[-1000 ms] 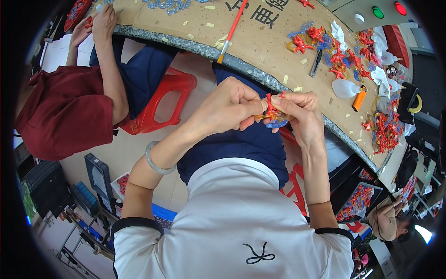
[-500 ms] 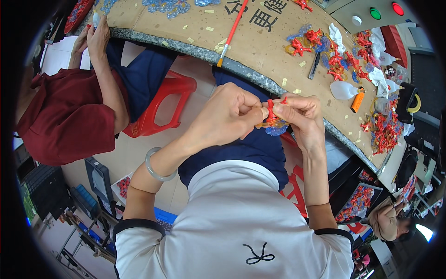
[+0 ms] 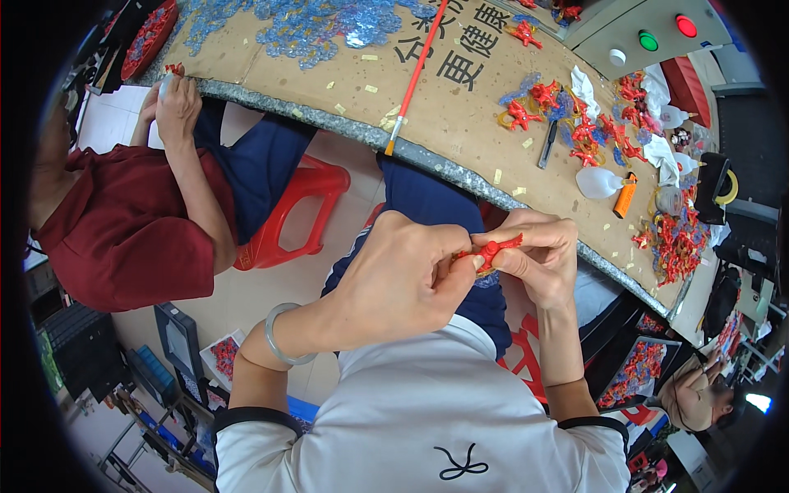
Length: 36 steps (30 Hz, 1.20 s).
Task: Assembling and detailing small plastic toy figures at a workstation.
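Note:
Above my lap, just off the table's edge, a small red plastic toy figure [image 3: 491, 250] is pinched between both hands. My left hand [image 3: 404, 264] is closed, thumb and bent forefinger gripping the figure's left side. From the other side, my right hand [image 3: 538, 256] grips it between thumb and fingers, with a red tip sticking up beside the thumb. Under the figure shows a bit of translucent blue and yellow plastic [image 3: 486, 279], partly covered by my fingers; whether it is joined to the figure I cannot tell.
The cardboard-topped table [image 3: 329, 94] carries a red-handled brush [image 3: 415, 78], a black-handled cutter [image 3: 548, 145], a white squeeze bottle [image 3: 598, 182], an orange lighter [image 3: 625, 195] and red figures [image 3: 680, 246]. Blue translucent pieces [image 3: 308, 33] lie farther left. A co-worker in maroon [image 3: 127, 222] sits at left.
The red figure has been turned from upright to lying tilted between my fingers. My hands have dropped slightly lower in view, and the view itself has shifted a little.

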{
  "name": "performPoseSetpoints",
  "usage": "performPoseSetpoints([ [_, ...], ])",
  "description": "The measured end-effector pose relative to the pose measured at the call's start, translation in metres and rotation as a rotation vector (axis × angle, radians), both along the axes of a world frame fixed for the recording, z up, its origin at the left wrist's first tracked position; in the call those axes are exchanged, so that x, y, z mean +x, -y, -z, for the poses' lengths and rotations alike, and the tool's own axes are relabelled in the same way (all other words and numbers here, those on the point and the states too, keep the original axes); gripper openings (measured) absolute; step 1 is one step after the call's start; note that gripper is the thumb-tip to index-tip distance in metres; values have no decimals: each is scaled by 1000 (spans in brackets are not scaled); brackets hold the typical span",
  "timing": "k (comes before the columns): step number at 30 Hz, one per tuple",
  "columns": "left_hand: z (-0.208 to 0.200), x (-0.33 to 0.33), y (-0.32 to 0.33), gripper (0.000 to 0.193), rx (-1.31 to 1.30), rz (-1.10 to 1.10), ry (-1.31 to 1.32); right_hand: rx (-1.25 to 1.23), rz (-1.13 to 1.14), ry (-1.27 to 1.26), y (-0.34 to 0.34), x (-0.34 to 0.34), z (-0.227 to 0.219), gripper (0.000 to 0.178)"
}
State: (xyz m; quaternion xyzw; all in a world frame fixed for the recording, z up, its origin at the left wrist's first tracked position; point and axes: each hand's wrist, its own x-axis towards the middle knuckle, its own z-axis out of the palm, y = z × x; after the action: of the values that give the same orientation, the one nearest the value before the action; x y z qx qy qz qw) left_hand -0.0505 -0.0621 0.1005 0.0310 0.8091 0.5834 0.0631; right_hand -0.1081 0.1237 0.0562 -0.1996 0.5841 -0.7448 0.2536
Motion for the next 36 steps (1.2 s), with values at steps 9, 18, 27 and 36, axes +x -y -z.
performPoseSetpoints([
  [9,17,-10,10,22,284,94,354,117,108,212,2,9,-13,10],
  [18,23,-18,11,24,414,122,526,91,125,337,3,7,-9,9],
  [27,30,-17,9,29,451,91,613,70,107,429,3,8,4,12],
  [36,44,-20,8,43,440,15,538,-108,94,782,10,12,26,28],
])
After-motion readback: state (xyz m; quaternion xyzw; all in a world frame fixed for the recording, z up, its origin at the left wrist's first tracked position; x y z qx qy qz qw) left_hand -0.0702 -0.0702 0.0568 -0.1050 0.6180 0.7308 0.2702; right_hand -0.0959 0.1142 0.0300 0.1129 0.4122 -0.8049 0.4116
